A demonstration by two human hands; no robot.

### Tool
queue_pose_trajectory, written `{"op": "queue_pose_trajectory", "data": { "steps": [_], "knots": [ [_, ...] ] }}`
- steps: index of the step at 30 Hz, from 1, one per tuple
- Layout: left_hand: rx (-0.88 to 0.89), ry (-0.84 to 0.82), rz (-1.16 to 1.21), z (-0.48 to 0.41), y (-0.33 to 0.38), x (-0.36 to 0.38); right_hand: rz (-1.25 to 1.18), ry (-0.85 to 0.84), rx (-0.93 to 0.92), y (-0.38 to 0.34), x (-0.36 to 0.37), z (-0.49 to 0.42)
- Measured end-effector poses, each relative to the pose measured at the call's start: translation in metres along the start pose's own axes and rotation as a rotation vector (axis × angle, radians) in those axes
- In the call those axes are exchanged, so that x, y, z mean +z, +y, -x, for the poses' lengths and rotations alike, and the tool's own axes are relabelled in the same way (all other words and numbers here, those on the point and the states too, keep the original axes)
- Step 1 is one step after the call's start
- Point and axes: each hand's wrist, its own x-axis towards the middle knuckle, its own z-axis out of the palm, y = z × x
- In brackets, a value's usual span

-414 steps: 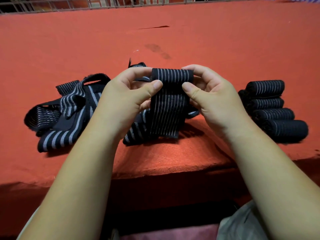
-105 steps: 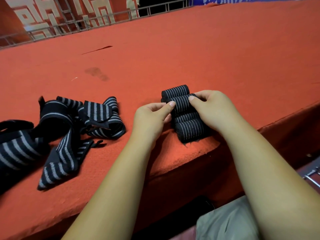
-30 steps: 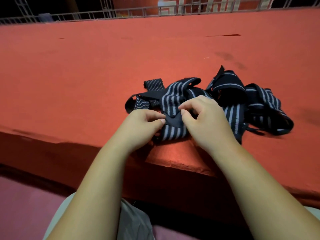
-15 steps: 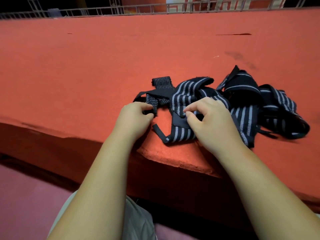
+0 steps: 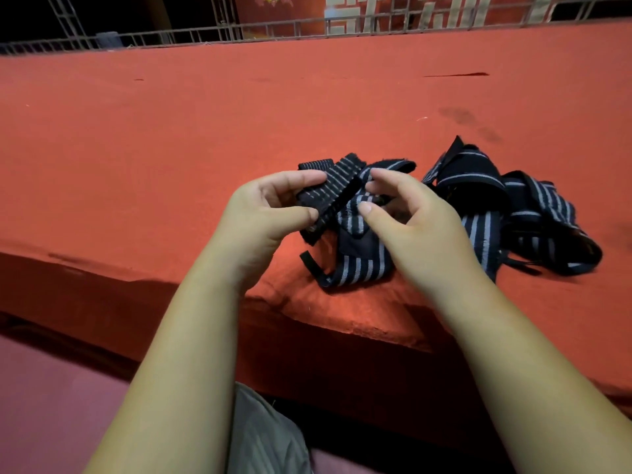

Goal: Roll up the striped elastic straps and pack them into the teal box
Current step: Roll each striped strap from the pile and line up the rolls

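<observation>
Red carpet (image 5: 171, 148); left hand (image 5: 263, 213) pinches half-hidden strap (image 5: 328, 189)

Loose striped straps (image 5: 533, 213) lie heaped on red-carpeted platform (image 5: 171, 148).

This looks like an event venue or stage area: a broad raised platform (image 5: 342, 357) covered in red carpet (image 5: 171, 148), a metal railing (image 5: 273, 30) along its far edge, scaffold trusses (image 5: 68, 22), and a red backdrop (image 5: 301, 10) with large pale patterns against darkness.
</observation>
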Motion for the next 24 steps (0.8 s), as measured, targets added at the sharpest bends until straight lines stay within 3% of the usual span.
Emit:
{"op": "queue_pose_trajectory", "data": {
  "steps": [3,8,12,17,21,24],
  "knots": [
    [-0.009,-0.067,0.071,0.003,0.003,0.001,-0.123,-0.07,0.03,-0.004,-0.004,0.003],
    [-0.02,-0.136,-0.031,0.009,0.008,0.01,-0.198,-0.141,-0.006,-0.01,-0.009,0.011],
    [-0.011,-0.041,-0.112,0.008,0.01,0.017,-0.271,-0.17,0.008,-0.012,-0.015,0.011],
    [-0.044,0.13,-0.085,0.006,0.011,0.031,-0.39,-0.234,0.151,-0.013,-0.021,0.011],
    [-0.112,0.326,0.04,-0.003,0.01,0.027,-0.432,-0.4,0.269,-0.012,-0.04,0.017],
    [-0.162,0.281,0.072,-0.003,0.009,0.032,-0.511,-0.54,0.332,-0.012,-0.05,0.023]
  ]
}}
